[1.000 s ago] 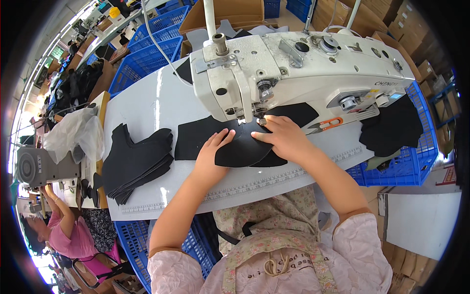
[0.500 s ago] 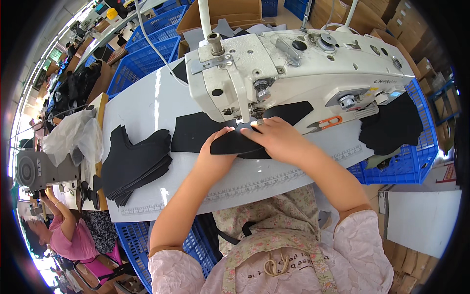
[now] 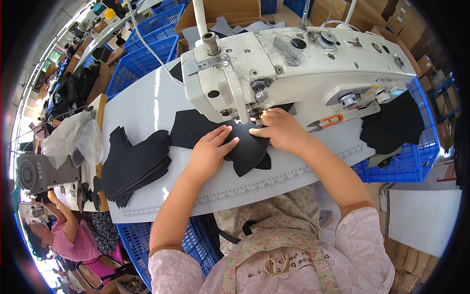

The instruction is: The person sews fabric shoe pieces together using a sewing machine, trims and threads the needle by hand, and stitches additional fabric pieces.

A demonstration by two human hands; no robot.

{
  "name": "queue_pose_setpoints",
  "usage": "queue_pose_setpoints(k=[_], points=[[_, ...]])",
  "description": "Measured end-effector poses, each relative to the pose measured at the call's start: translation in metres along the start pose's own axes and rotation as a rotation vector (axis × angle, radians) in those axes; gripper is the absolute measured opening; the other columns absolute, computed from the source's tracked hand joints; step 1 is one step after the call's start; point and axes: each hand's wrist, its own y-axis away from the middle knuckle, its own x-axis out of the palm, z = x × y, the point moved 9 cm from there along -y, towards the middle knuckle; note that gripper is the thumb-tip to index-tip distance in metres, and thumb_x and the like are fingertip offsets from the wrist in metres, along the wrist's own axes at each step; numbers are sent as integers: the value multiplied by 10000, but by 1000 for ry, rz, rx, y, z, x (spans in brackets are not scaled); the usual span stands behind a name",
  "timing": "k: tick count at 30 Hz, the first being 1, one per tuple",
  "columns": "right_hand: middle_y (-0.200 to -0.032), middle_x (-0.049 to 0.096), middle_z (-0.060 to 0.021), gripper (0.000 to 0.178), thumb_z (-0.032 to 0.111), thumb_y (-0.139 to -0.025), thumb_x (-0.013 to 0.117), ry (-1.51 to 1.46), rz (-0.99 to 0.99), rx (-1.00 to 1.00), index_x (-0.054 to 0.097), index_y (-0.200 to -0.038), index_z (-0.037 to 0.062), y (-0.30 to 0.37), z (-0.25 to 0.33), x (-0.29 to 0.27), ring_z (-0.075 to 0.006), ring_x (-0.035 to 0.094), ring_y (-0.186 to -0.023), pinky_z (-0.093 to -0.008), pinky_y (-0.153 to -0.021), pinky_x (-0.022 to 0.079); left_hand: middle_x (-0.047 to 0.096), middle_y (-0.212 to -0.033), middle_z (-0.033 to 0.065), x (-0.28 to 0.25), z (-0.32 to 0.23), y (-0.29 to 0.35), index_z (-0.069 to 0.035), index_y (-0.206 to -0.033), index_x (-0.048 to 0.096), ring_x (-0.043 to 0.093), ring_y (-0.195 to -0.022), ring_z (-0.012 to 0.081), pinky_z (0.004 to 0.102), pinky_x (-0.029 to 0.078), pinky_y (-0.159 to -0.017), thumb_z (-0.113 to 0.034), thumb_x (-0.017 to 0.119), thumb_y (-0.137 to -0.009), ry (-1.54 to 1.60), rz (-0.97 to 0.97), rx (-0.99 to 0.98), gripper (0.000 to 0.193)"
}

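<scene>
I have a smooth white tabletop (image 3: 129, 110) under everything, with a glossy cream-enamel industrial sewing machine (image 3: 303, 63) lying across its far side, head end to the left. Blue lattice plastic crate (image 3: 425, 164) off the right edge, matte black cut pieces (image 3: 394, 125) heaped over it. Stack of black cut panels (image 3: 134, 164) at left: notched outlines, edges fanned, well apart from the left hand. The black workpiece (image 3: 249, 149) sits at table centre, beneath and in front of the machine head. Key relation: it lies between my two hands, its long axis running roughly from the head toward the body, tapering to a curved point on the near side; another dark layer shows past its right edge. Left hand (image 3: 206, 153): fingers laid out on it from the left, thumb spread away. Right hand (image 3: 285, 131): on its right side, fingertips nearer the presser area than the left's, thumb apart from fingers. Neither looks clamped; undersides hidden, so can't tell what's below. Cloth looks dense, smooth, slightly stiff. Orange-handled thread snips (image 3: 330, 121) rest right of the right hand, not touching it. Needle tip: too hidden to call.
</scene>
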Motion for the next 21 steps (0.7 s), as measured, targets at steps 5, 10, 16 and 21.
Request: queue_pose_setpoints(k=[5,10,16,21], points=[[-1209,642,-49,334,59,-778,605,-3,1,6,746,-1051,190,-1,2,0,-212,555,-1209,-391,-1051,383,613,-1292,169,-1,6,-2,-89,-1122,719,560,-1238,339,413,491,-1002,64,601,-690,43,1,-18,474],[-1204,636,-42,347,53,-773,608,7,27,44,743,-1055,203,-4,-5,4,-220,554,-1195,-394,-1057,380,615,-1288,162,-2,10,-9,-89,-1126,717,559,-1238,343,411,493,-1001,81,584,-691,28,26,-27,486],[-1175,636,-49,337,56,-775,595,62,37,60,743,-1040,201,-8,-8,4,-249,533,-1203,-398,-1068,376,620,-1264,121,-10,9,-17,-107,-1134,718,568,-1186,305,401,460,-1001,37,591,-724,-86,37,-41,453],[-1079,631,-76,258,85,-774,605,138,27,50,733,-996,114,-9,8,-6,-266,549,-1127,-392,-999,415,617,-1204,66,-13,-30,-26,-56,-1128,698,542,-1132,234,373,431,-963,-77,606,-771,-464,-20,18,369]])
